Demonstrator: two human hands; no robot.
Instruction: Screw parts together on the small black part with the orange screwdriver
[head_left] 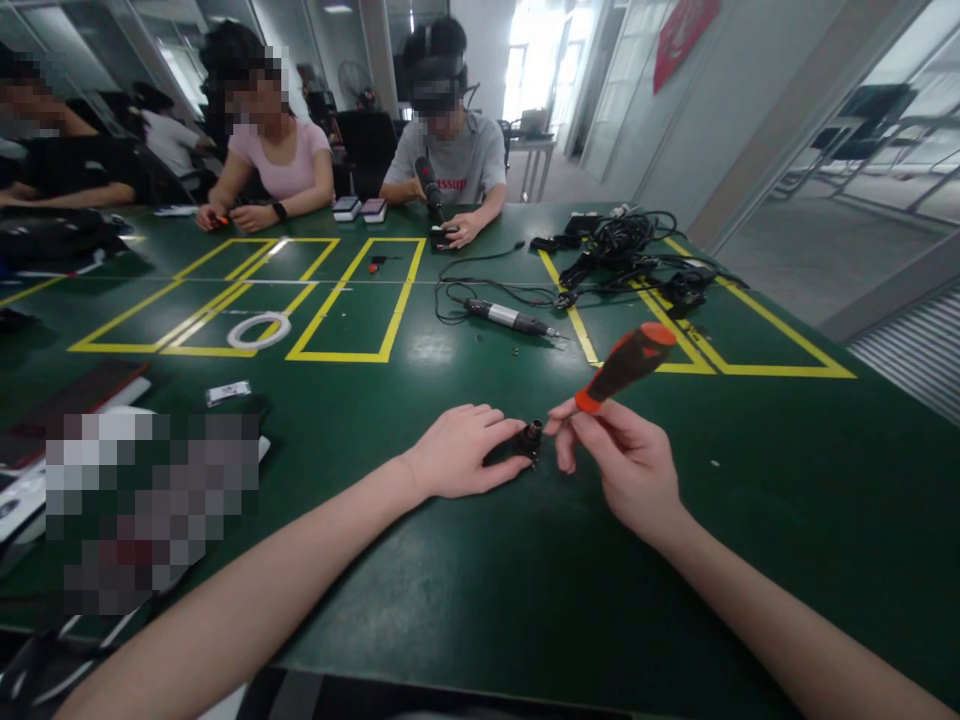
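Note:
My left hand [465, 452] is closed on a small black part [531, 440], pressing it to the green table [420, 590]. A round, hollow, metal-looking end pokes up from this part, while the rest is mostly covered by my thumb and fingers. Between the fingertips of my right hand [626, 455] is a screwdriver [630, 365] with a dark and orange handle tilted up to the right. Its shaft passes behind my fingers toward the black part; whether the tip touches it, I cannot tell.
Beyond my hands lies a black-and-silver electric screwdriver [510, 318] on a cord. Tangled black cables [630, 250] heap at the back right. A white ring-shaped roll [259, 330] lies left. Across the table, a person [457, 150] holds a power tool [429, 185]; others sit alongside.

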